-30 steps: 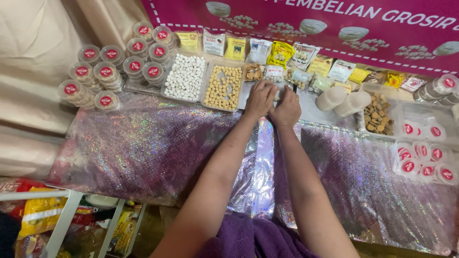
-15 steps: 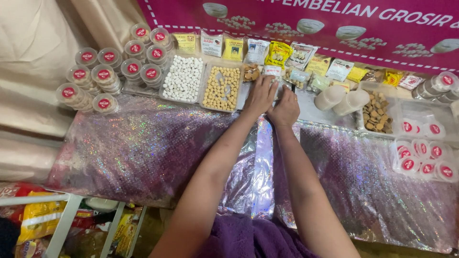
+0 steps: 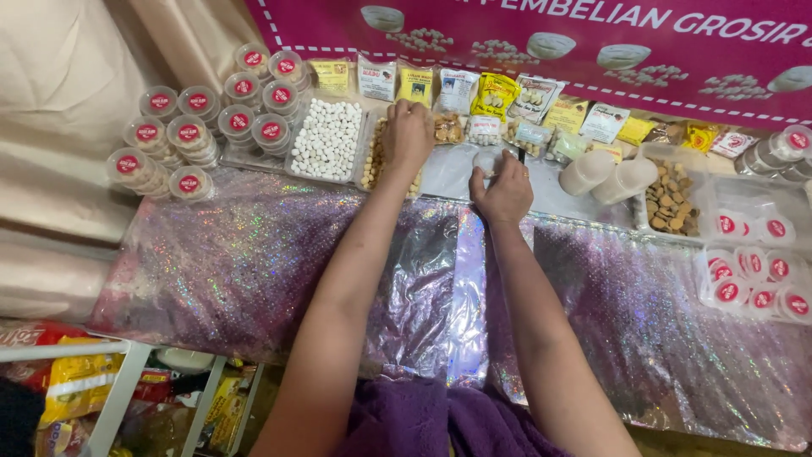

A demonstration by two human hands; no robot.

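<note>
Right hand (image 3: 506, 190) first: fingers pinched narrow round a small clear tub (image 3: 488, 161), thumb on one side and the rest curled over the top, prob so it can be set down w/o tipping. The tub sits just above the clear sheet in the middle of the stall, in front of the packet row. Can't tell if it's already touching down or a hair above.

Left hand (image 3: 407, 135) is curled over the far end of the tan snack tray (image 3: 372, 161), knuckles up, fingers tucked under so I can't see what, if anything, they've got. Looks like it's steadying or nudging that tray, which butts up against the white snack tray (image 3: 326, 140) on its left.

Further out it's all arranged for a buyer on the other side: packets (image 3: 495, 93) stood up leaning along the banner (image 3: 592, 42) so the fronts show, red-lid tubs (image 3: 199, 127) stacked in a tiered cluster far left, more of them (image 3: 757, 271) lying flat on the right. Two white cups (image 3: 609, 173) lie on their sides beside a tray of brown chunks (image 3: 672, 199). Shiny cloth (image 3: 254, 262) covers the front of the table, mostly bare.
</note>
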